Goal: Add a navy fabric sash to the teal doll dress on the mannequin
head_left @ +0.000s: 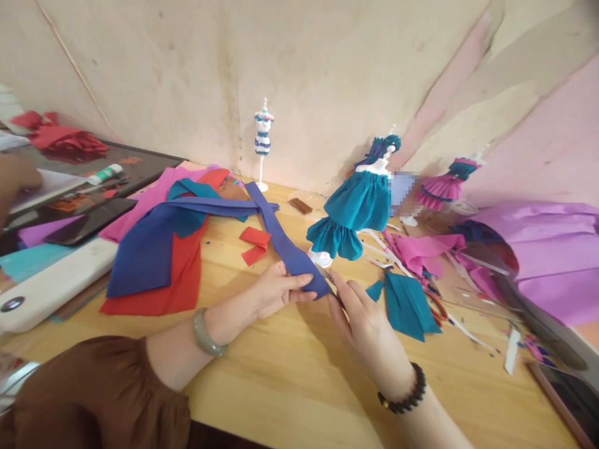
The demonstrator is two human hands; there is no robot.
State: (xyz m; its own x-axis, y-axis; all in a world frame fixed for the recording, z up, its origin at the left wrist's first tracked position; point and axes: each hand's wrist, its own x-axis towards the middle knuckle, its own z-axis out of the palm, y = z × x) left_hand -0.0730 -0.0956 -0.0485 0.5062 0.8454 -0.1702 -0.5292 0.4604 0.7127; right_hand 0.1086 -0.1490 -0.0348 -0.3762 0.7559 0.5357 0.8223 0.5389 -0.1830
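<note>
A long blue fabric strip [283, 244] slants across the middle of the table, and my left hand [283, 288] pinches its near end between thumb and fingers. My right hand [362, 318] is closed around scissors [333, 288], of which just a dark bit of blade and handle shows; they meet the strip's end. Just beyond stands a small dress form in a teal ruffled dress [358, 199]. Folded red pieces [255, 244] lie left of the strip. Teal fabric pieces [409, 305] lie right of my right hand.
Blue [145, 249] and red sheets [180, 280] are piled left, near a long white device [60, 284]. A bare-bodied mini dress form [262, 140] stands by the wall. Pink scraps [425, 252], purple fabric [552, 255] and a phone [568, 399] lie right. Another person's arm [16, 184] shows at left.
</note>
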